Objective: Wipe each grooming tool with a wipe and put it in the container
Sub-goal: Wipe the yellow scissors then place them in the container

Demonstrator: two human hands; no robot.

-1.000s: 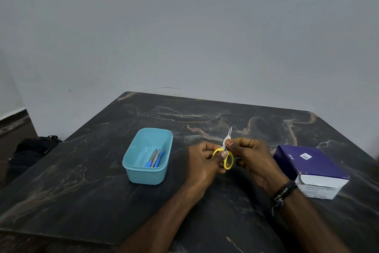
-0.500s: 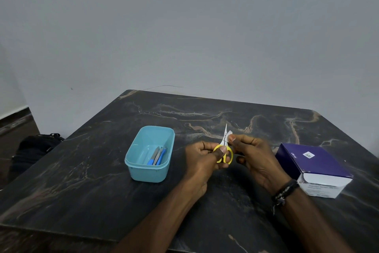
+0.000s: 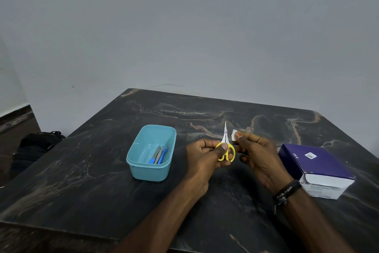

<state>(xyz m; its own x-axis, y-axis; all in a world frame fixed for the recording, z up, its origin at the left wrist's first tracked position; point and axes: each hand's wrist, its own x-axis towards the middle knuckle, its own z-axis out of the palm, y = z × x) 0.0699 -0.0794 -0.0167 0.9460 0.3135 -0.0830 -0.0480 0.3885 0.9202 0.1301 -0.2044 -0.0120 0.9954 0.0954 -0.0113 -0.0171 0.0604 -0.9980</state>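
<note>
Both hands raised: left hand (image 3: 205,153) fingers grip yellow scissors (image 3: 225,148) upright, right hand (image 3: 256,152) pinches a wipe (image 3: 234,134) beside.

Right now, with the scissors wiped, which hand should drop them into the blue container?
Left. The left hand already grips the scissors by their yellow handles and is the hand nearer the blue container. The right hand pinches the wipe on the far side, by the purple box.
</note>
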